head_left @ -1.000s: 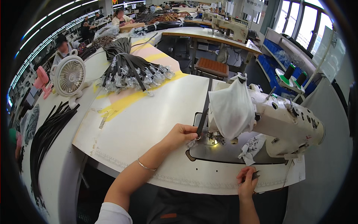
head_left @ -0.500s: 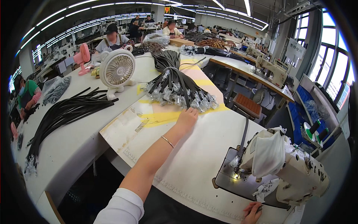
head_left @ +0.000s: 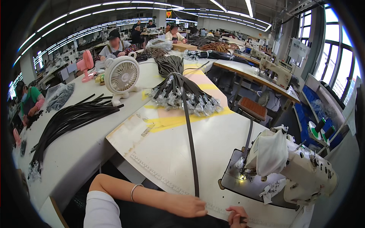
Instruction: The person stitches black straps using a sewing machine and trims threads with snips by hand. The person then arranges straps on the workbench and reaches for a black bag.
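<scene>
My left hand (head_left: 186, 206), a bangle on its wrist, is closed at the table's front edge. A long black strap (head_left: 191, 148) runs down to it from a tied bundle of black straps (head_left: 171, 66), whose near ends are wrapped in clear plastic (head_left: 182, 100). The strap's near end is hidden at my hand. Just to the right, my right hand (head_left: 236, 217) is closed with a small dark object (head_left: 243, 219) jutting from its fingers; its kind cannot be made out. A gap separates the two hands.
A sewing machine (head_left: 292, 159) with a lit needle area stands at right, another strap (head_left: 249, 136) at its plate. A white fan (head_left: 122, 76) and loose black straps (head_left: 68, 121) lie to the left. Co-workers sit further back, and a stool (head_left: 251, 108) stands beyond the table.
My left hand has come back from the bundle to the front edge, drawing one strap out across the table. My right hand has shifted left, closer to it.
</scene>
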The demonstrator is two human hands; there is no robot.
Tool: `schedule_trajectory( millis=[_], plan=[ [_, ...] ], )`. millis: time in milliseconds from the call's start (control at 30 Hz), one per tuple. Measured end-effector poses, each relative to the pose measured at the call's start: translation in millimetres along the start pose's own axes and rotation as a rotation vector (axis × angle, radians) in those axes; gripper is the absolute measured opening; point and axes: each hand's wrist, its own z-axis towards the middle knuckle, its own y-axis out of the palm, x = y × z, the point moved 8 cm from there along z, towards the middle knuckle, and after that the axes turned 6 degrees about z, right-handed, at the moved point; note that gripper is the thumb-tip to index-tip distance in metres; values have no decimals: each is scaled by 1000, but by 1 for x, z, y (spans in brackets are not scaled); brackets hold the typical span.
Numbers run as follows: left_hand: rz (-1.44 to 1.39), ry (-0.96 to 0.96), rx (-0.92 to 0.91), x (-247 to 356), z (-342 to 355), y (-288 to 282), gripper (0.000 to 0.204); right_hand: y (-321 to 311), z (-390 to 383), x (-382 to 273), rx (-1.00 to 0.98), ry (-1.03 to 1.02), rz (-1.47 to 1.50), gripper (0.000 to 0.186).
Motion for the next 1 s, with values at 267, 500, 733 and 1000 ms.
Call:
schedule_trajectory(
  millis=[267, 500, 733, 1000],
  plan=[
    [-1033, 461, 247, 27, 65, -73, 8, 134, -93, 60, -577, 629, 887, 86],
    [-683, -248, -54, -150, 51, -27, 17, 85, -149, 83, -282, 771, 737, 86],
    [161, -479, 290, -165, 36, -28, 42, 64, -97, 46, -36, 675, 515, 28],
    [135, -400, 226, -87, 48, 8, 55, 69, -83, 29, -6, 735, 453, 18]
  ],
)
